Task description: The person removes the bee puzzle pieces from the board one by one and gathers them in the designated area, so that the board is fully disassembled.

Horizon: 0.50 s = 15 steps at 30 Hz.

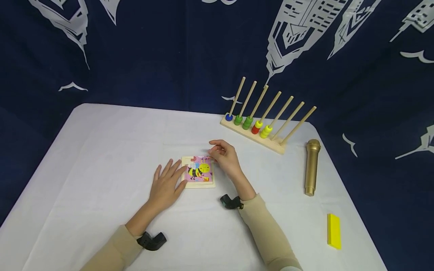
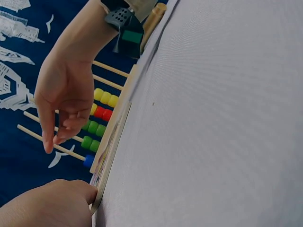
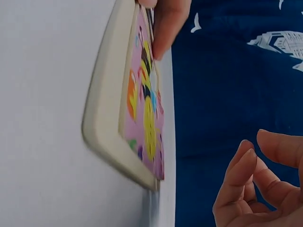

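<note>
A small wooden jigsaw puzzle (image 1: 199, 171) with a yellow and black bee on pink lies in its pale wooden frame (image 1: 198, 185) on the table. My left hand (image 1: 167, 189) is spread flat at its left side, fingertips on the picture and thumb at the frame's edge. Just above the puzzle's upper right corner is my right hand (image 1: 226, 158), its fingers loosely bent and nothing in them. In the right wrist view the right thumb and fingers (image 3: 244, 165) stand apart. The bee pieces (image 3: 149, 118) sit inside the frame, slightly uneven along the top.
A wooden bead rack (image 1: 252, 132) with upright pegs and coloured beads stands at the back right. Further right lie a gold microphone-shaped object (image 1: 312, 167) and a yellow block (image 1: 333, 231). A dark printed cloth (image 1: 152, 56) hangs behind the white table (image 1: 101, 158).
</note>
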Each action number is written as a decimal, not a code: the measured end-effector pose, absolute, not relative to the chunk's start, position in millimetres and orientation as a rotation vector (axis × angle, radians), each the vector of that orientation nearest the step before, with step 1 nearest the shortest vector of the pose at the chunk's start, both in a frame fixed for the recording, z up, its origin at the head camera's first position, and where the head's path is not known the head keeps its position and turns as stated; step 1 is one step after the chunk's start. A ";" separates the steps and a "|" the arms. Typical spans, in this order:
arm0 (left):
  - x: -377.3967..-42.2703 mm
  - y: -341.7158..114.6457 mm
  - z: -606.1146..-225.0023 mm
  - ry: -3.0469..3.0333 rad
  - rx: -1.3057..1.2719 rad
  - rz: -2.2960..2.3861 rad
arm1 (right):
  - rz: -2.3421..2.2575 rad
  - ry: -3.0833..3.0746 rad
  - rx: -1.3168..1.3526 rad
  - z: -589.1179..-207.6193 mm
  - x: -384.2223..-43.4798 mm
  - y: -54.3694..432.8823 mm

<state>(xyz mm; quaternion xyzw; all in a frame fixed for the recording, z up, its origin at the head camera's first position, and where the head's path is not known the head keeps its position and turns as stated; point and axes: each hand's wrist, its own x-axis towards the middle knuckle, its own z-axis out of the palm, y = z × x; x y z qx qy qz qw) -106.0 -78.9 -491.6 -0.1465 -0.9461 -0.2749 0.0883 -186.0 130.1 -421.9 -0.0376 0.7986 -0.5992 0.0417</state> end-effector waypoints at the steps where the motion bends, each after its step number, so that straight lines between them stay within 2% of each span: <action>1: -106.3 -78.7 -491.4 -2.815 -0.437 -0.816 | -1.828 2.441 -0.129 -422.2 -185.6 127.3; 15: -105.8 -78.9 -490.1 -2.790 -0.443 -0.802 | -1.790 2.413 -0.221 -436.3 -185.4 115.0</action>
